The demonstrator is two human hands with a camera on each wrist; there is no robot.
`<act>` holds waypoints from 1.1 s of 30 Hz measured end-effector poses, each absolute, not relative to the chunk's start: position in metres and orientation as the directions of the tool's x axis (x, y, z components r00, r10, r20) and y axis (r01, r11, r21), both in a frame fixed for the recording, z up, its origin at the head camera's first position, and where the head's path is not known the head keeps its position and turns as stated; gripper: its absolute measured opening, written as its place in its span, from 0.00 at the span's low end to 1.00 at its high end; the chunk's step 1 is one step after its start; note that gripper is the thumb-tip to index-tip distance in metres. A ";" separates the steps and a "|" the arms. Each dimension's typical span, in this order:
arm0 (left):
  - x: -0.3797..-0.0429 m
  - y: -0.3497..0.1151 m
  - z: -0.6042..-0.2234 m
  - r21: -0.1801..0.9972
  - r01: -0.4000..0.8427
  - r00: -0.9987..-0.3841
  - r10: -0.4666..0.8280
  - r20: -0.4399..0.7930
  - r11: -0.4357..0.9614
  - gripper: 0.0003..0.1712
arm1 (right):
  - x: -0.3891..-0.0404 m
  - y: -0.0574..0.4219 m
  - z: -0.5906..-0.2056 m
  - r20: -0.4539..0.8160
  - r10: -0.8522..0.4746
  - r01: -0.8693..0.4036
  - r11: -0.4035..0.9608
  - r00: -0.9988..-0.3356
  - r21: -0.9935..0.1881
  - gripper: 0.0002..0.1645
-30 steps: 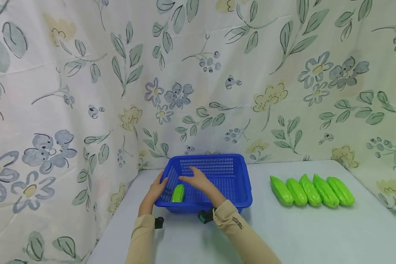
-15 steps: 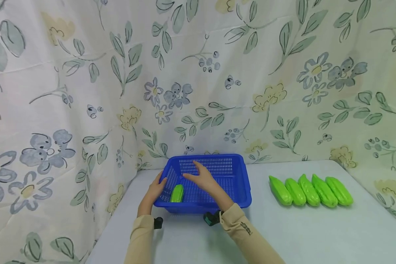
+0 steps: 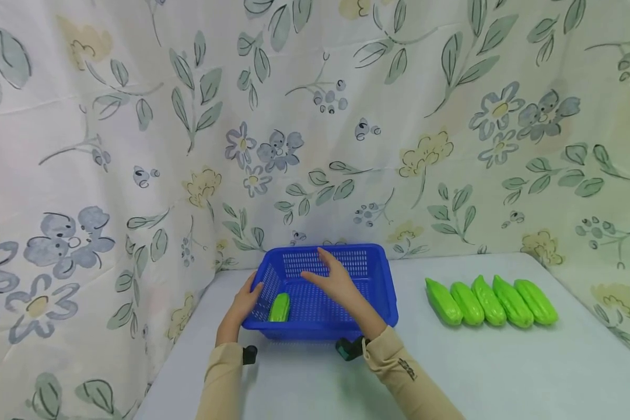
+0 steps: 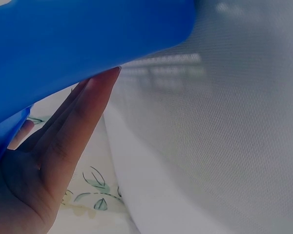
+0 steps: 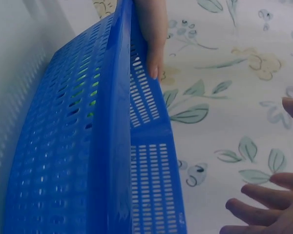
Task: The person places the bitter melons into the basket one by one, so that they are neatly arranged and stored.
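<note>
A blue slotted plastic basket [image 3: 320, 329] stands on the table, with one bright green bitter melon [image 3: 279, 308] lying inside near its left wall. My left hand [image 3: 244, 302] holds the basket's left rim, thumb on the inner side and the other fingers outside. From the left wrist view, those fingers [image 4: 83, 117] run straight up against the underside of the blue rim. Over the basket hovers my right hand [image 3: 342, 284], fingers spread and nothing in them. The right wrist view shows its spread fingers [image 5: 263, 204] apart from the basket [image 5: 110, 146].
Several more green bitter melons [image 3: 490, 300] lie side by side in a row on the white table [image 3: 451, 373], right of the basket. A floral curtain [image 3: 315, 116] hangs behind and along the left. Each wrist wears a dark strapped device.
My right hand has drifted to the right above the basket, fingers still spread. The left hand keeps its place on the rim. The head view has shifted slightly.
</note>
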State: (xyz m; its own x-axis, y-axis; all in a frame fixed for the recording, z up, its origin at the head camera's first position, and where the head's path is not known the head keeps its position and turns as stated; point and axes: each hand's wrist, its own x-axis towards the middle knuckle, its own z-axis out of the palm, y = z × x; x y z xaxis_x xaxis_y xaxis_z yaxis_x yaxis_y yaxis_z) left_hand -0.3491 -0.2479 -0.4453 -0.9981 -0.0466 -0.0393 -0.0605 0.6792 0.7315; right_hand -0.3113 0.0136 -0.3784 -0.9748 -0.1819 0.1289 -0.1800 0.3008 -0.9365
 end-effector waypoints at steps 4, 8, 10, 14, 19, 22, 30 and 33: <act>-0.350 -0.249 -0.446 0.733 -0.065 -0.998 -0.043 -0.049 0.677 0.35 | -0.309 0.019 -0.376 0.148 -0.155 -0.189 0.302 -0.977 -0.934 0.47; -0.351 -0.249 -0.446 0.731 -0.067 -0.998 -0.046 -0.048 0.679 0.35 | -0.308 0.023 -0.375 0.170 -0.136 -0.203 0.293 -0.976 -0.934 0.48; -0.351 -0.249 -0.446 0.733 -0.068 -0.998 -0.047 -0.048 0.677 0.35 | -0.308 0.026 -0.375 0.174 -0.130 -0.206 0.298 -0.976 -0.932 0.48; -0.351 -0.247 -0.445 0.736 -0.056 -0.998 -0.044 -0.036 0.674 0.35 | -0.308 0.032 -0.377 0.174 -0.112 -0.201 0.314 -0.978 -0.928 0.47; -0.351 -0.248 -0.446 0.731 -0.049 -0.999 -0.043 -0.028 0.681 0.35 | -0.308 0.037 -0.378 0.175 -0.092 -0.196 0.343 -0.980 -0.919 0.47; -0.351 -0.248 -0.447 0.729 -0.049 -0.999 -0.041 -0.029 0.683 0.35 | -0.308 0.041 -0.379 0.187 -0.092 -0.208 0.346 -0.978 -0.915 0.47; -0.349 -0.248 -0.444 0.735 -0.049 -0.999 -0.038 -0.032 0.676 0.34 | -0.306 0.055 -0.379 0.176 -0.097 -0.199 0.341 -0.980 -0.919 0.49; -0.349 -0.248 -0.445 0.747 -0.041 -0.999 -0.034 -0.024 0.664 0.35 | -0.307 0.062 -0.380 0.177 -0.094 -0.199 0.349 -0.980 -0.916 0.49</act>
